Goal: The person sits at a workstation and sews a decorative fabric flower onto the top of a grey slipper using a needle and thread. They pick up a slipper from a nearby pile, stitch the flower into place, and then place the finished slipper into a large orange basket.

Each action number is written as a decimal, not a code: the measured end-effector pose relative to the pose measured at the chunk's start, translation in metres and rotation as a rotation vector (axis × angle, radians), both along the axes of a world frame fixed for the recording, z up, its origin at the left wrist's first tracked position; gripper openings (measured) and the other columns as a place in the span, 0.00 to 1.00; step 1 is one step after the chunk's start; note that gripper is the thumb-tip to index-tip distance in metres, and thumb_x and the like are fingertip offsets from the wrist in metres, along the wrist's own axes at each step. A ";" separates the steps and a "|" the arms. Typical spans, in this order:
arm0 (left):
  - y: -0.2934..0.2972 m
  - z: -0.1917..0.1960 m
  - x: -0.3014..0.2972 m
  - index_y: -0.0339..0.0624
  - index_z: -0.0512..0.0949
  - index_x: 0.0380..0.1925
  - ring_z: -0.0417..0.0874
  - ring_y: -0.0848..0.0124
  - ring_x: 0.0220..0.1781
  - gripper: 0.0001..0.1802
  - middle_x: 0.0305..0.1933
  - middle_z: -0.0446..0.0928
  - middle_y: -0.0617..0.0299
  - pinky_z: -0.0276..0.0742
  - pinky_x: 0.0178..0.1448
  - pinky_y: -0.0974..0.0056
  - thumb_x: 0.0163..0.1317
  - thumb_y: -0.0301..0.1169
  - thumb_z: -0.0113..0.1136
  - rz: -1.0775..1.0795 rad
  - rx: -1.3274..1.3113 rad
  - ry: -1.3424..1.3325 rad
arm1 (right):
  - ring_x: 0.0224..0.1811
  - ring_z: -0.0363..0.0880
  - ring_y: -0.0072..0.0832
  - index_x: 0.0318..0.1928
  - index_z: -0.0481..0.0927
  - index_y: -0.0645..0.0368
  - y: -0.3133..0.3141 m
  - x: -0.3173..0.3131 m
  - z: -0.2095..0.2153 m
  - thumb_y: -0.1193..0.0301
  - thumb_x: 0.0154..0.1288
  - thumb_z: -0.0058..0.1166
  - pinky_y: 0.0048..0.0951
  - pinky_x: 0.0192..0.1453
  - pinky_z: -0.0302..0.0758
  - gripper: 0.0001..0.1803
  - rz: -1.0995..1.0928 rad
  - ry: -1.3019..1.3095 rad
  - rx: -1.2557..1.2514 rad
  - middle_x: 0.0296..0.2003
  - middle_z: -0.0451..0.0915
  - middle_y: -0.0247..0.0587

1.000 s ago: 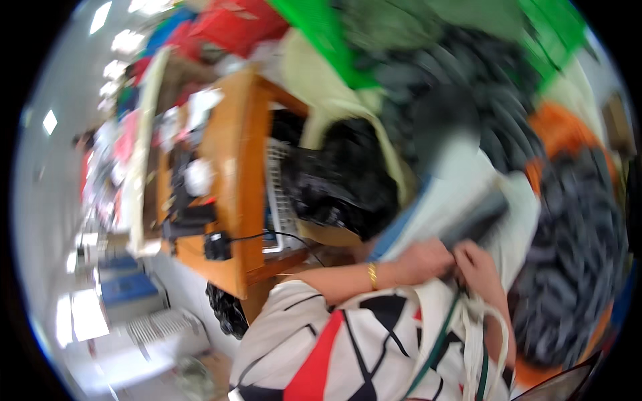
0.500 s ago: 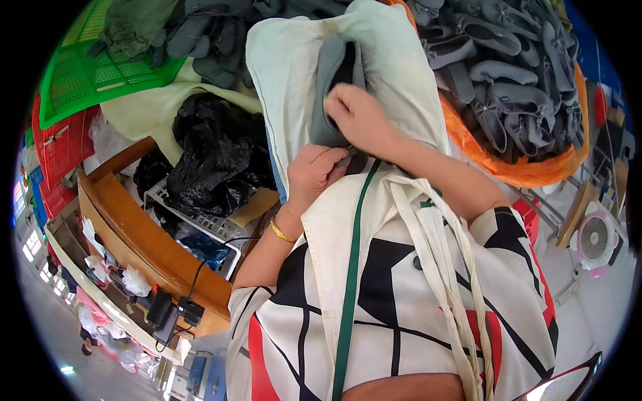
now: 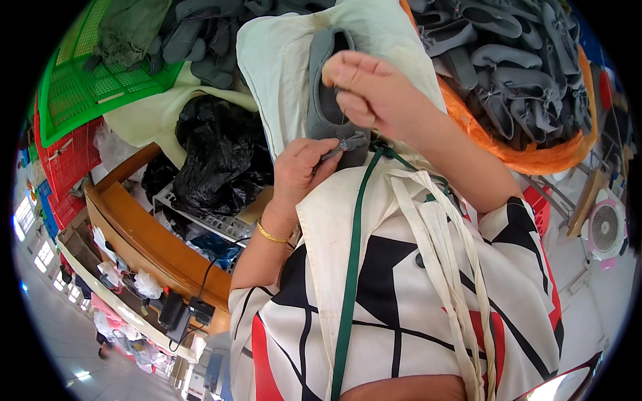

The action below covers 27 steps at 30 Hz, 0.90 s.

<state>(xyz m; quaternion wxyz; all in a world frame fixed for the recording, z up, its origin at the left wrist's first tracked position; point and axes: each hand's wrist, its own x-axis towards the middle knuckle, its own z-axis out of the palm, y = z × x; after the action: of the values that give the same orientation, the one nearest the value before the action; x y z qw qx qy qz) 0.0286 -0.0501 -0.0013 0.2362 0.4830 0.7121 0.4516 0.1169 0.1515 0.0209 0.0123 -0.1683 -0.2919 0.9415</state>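
A grey flat shoe lies on a pale cloth-covered cushion in front of me, its toe toward my body. At the toe, my left hand pinches a small grey fabric bow between thumb and forefinger. My right hand is raised over the shoe's opening with its fingers closed in a pinch. What those fingers grip is too small to make out. A faint thin line, perhaps thread, runs from below that hand down toward the bow.
Many grey shoes fill an orange-rimmed bag at right. More grey pieces lie by a green basket at the far left. A black plastic bag and a wooden drawer unit stand left; a fan is far right.
My right hand has lifted up and away from the shoe's toe, still pinched. The bow now shows between my left fingers. The view has shifted slightly.
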 end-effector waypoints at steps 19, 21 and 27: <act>0.011 0.002 -0.025 0.36 0.83 0.39 0.81 0.67 0.33 0.07 0.32 0.80 0.56 0.75 0.39 0.68 0.60 0.23 0.66 -0.154 -0.254 -0.354 | 0.18 0.60 0.08 0.42 0.77 0.62 -0.013 -0.029 0.027 0.69 0.74 0.52 0.15 0.21 0.54 0.08 -0.055 -0.042 0.350 0.21 0.68 0.23; 0.012 0.003 -0.027 0.35 0.83 0.39 0.81 0.71 0.33 0.07 0.32 0.82 0.58 0.75 0.39 0.68 0.61 0.24 0.66 -0.147 -0.307 -0.425 | 0.18 0.58 0.08 0.42 0.77 0.63 -0.013 -0.034 0.022 0.69 0.74 0.53 0.15 0.21 0.53 0.09 -0.099 -0.019 0.251 0.20 0.67 0.22; 0.021 0.003 -0.037 0.33 0.83 0.38 0.78 0.80 0.30 0.08 0.28 0.83 0.63 0.75 0.37 0.71 0.61 0.26 0.66 -0.103 -0.533 -0.640 | 0.18 0.57 0.09 0.43 0.77 0.64 -0.017 -0.046 0.050 0.70 0.73 0.54 0.16 0.22 0.53 0.09 -0.179 0.068 0.083 0.20 0.65 0.22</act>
<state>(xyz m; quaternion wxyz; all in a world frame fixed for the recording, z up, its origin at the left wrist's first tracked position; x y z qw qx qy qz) -0.0083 -0.0292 0.0017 0.5844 0.2753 0.6697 0.3662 0.0709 0.1346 0.0709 0.1131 -0.1609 -0.3139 0.9289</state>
